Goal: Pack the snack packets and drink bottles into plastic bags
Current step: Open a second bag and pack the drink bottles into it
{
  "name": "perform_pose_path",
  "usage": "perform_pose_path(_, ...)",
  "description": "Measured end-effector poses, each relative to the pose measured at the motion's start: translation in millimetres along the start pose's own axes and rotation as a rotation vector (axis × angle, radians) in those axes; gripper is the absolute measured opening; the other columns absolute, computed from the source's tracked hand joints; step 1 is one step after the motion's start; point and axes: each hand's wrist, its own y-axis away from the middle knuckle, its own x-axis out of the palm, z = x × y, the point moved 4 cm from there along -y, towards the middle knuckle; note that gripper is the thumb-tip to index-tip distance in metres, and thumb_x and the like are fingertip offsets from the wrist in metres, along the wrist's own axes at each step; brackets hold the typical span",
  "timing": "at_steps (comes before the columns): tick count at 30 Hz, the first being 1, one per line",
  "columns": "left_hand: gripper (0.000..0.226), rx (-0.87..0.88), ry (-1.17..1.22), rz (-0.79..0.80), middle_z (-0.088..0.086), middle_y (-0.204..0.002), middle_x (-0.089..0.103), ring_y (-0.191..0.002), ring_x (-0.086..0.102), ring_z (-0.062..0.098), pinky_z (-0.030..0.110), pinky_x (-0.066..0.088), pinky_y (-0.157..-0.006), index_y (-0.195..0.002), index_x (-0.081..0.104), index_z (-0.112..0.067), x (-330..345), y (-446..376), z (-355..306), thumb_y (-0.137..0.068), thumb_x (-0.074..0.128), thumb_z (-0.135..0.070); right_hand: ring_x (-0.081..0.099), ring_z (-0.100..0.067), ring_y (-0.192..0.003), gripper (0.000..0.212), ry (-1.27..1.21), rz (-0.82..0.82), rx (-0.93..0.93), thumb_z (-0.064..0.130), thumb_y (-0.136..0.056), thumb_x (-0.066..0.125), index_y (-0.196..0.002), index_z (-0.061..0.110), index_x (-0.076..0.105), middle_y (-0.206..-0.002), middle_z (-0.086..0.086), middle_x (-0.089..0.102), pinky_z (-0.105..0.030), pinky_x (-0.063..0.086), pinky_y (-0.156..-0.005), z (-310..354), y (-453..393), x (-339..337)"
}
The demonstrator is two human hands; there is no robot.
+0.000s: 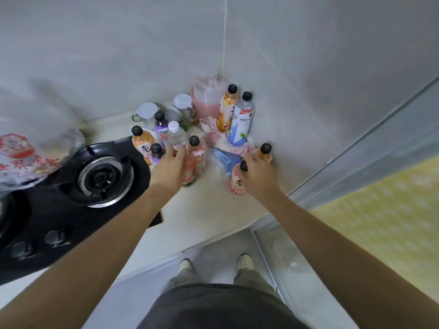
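Several drink bottles stand in the counter's corner. My left hand [169,168] grips a clear water bottle [177,136] with a white cap, between a purple bottle [161,125] and a pink peach bottle [197,154]. My right hand [257,174] holds two black-capped bottles at once: a pink one [236,181] and an orange one [265,151]. An orange bottle [142,142] stands by the stove. A tall orange bottle [226,108] and a white-blue bottle [243,117] stand against the wall. Snack packets [222,143] lie crumpled between them.
A black gas stove [99,176] fills the left of the counter [209,205]. A printed plastic bag [26,157] lies at the far left. Lidded jars [147,111] and a pink jug [207,98] stand at the back wall. A glass door frame [356,148] runs along the right.
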Motion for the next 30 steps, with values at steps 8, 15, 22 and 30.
perform_pose_path(8, 0.021, -0.134, 0.066, -0.092, 0.01, -0.101, 0.052, -0.077, 0.059, 0.038, 0.046, 0.049, -0.059, -0.114, 0.04, -0.015, -2.9, 40.2, -14.4, -0.105, 0.045, -0.034, 0.064, -0.035, -0.063, 0.034, -0.12, -0.015, -0.289, 0.036, -0.091, 0.068, -0.082, 0.02, 0.04, -0.074, -0.011, 0.064, -0.032, 0.03, -0.053, 34.5, -4.5, -3.7)
perform_pose_path(15, 0.018, -0.362, 0.053, -0.161, 0.006, -0.09, 0.049, -0.064, 0.055, 0.038, 0.046, 0.049, -0.055, -0.102, 0.042, -0.017, -35.9, 121.3, 20.4, -0.103, 0.049, -0.033, 0.062, -0.029, -0.069, 0.031, -0.29, 0.055, -0.606, 0.037, -0.089, 0.071, -0.084, 0.019, 0.046, -0.076, -0.006, 0.064, -0.035, 0.042, -0.056, 123.3, 13.2, -5.5)
perform_pose_path(22, 0.016, -0.622, 0.08, -0.285, 0.001, -0.089, 0.051, -0.065, 0.056, 0.032, 0.045, 0.052, -0.058, -0.1, 0.04, -0.021, -64.9, 245.7, 103.9, -0.103, 0.048, -0.034, 0.056, -0.026, -0.066, 0.035, -0.368, 0.168, -0.814, 0.039, -0.091, 0.071, -0.082, 0.02, 0.043, -0.072, 0.004, 0.057, -0.035, 0.038, -0.056, 264.6, 76.3, 19.2)
perform_pose_path(30, 0.019, -0.799, 0.116, -0.346, 0.002, -0.093, 0.053, -0.07, 0.056, 0.029, 0.045, 0.054, -0.064, -0.1, 0.041, -0.021, -89.1, 419.5, 235.3, -0.103, 0.049, -0.038, 0.058, -0.023, -0.069, 0.03, -0.42, 0.3, -0.955, 0.043, -0.087, 0.07, -0.081, 0.023, 0.05, -0.074, 0.007, 0.06, -0.039, 0.049, -0.062, 450.7, 187.8, 73.1)
